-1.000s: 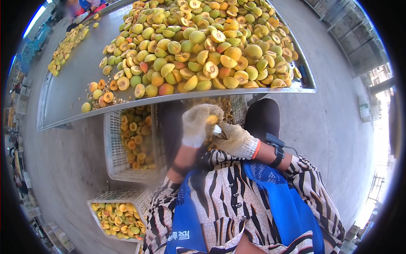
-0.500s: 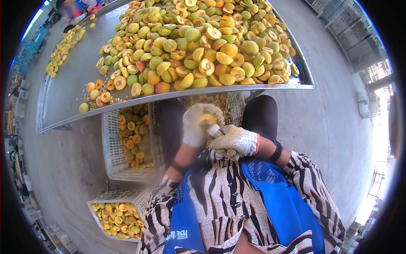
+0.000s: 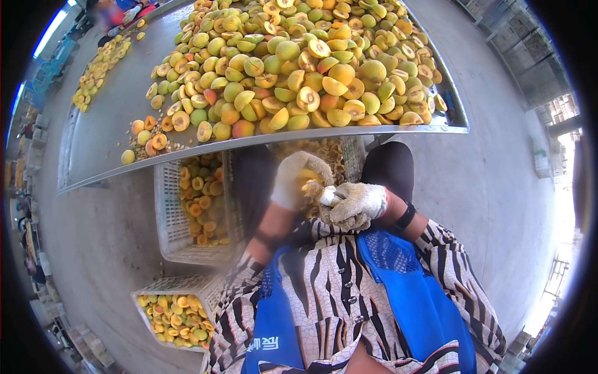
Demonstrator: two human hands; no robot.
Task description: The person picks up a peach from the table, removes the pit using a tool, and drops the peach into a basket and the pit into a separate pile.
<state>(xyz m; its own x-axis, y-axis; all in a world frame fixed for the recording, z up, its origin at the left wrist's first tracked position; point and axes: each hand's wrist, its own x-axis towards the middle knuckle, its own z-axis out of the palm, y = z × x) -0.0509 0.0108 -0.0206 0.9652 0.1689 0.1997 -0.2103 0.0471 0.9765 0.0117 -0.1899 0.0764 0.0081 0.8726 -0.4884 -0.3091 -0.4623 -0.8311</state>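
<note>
My left hand (image 3: 300, 181), in a pale work glove, is closed around a yellow fruit piece (image 3: 308, 177) below the table's front edge. Right beside it, my right hand (image 3: 356, 206), gloved too and with an orange cuff edge, grips a small tool (image 3: 332, 196) with a white wrapped part against the fruit. The tool's tip is hidden at the fruit. Beyond both hands, a large heap of halved yellow-green fruit (image 3: 299, 68) lies on the metal table (image 3: 106, 143).
A crate (image 3: 163, 212) of fruit halves stands left of my legs, with another crate (image 3: 140, 305) nearer. Under the table edge, a further crate (image 3: 354, 156) holds pieces. Small groups of fruit (image 3: 103, 65) lie on the table's left, near another person (image 3: 121, 15).
The view has shifted slightly. My hands remain together at the fruit, and my right hand has turned a little around the tool.
</note>
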